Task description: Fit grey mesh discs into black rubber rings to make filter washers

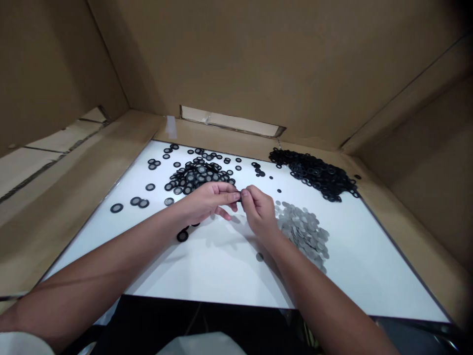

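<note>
Over the middle of the white tabletop, my left hand (210,201) pinches a small black ring (239,196) between thumb and forefinger, its other fingers loosely bent. My right hand (260,209) grips the same ring from the other side, fingertips nearly touching the left thumb. Most of the ring is hidden by my fingers, so I cannot tell whether a disc sits in it. Behind my left hand lies a heap of black rings with grey discs in them (199,170). Beside my right wrist spreads a pile of loose grey discs (303,229).
A mound of plain black rings (318,172) lies at the back right of the white tabletop (221,271). Ringed discs are scattered on the left, and a single grey disc (259,257) lies near my right forearm. Cardboard walls (236,59) enclose the back and sides.
</note>
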`<state>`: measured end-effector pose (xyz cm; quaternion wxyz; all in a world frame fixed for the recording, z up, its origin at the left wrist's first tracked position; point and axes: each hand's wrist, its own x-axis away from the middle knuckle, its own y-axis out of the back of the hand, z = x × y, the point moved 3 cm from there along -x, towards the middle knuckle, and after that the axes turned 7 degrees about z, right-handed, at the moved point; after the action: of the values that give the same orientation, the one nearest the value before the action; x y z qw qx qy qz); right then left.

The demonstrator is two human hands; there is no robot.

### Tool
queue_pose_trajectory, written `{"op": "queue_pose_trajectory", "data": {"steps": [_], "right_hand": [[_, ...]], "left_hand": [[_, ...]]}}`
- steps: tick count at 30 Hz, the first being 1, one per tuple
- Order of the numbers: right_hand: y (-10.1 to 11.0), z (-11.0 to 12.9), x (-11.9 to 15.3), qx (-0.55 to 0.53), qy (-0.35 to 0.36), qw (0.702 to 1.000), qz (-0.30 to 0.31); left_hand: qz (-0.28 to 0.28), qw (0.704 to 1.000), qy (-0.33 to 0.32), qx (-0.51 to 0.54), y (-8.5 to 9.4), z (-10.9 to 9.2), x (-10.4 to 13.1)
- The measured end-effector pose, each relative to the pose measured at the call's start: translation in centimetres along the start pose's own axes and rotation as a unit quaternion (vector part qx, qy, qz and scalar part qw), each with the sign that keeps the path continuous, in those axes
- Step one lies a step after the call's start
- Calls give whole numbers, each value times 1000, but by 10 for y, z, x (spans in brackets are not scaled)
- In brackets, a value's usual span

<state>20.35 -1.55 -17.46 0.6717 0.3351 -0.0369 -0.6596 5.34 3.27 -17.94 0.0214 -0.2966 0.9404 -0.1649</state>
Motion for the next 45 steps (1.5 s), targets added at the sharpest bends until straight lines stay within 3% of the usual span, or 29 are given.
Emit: {"op": "queue_pose_trajectory", "data": {"steps": [3, 7, 10, 17, 24, 32, 37, 42, 45], "right_hand": [[-2, -3, -1, -45, -16, 998, 41], [-5, -6, -1, -97, -46, 989, 99], [-6, -4, 1, -115, -56, 987, 102], [-4, 2, 3, 7, 41, 994, 106], [0, -6, -2, 56, 9, 990, 131], [1, -4, -2, 49, 11, 993, 107], [-2, -3, 1, -25, 0, 994, 102], [-11, -4, 4, -109, -29, 992, 56], [-5, -5, 2, -141, -36, 989, 7]], "left_hand": [[-5, 999, 8, -30, 1, 1, 0], [35, 995, 44, -82, 4, -5, 2], [53, 992, 68, -90, 7, -11, 6], [67, 986, 104, -115, 10, -17, 9], [11, 981, 80, -177, 11, -13, 5], [9, 985, 69, -158, 10, -10, 4], [16, 988, 67, -141, 6, -13, 6], [29, 992, 70, -101, 3, -18, 9], [19, 993, 68, -96, 7, -18, 9]]}}
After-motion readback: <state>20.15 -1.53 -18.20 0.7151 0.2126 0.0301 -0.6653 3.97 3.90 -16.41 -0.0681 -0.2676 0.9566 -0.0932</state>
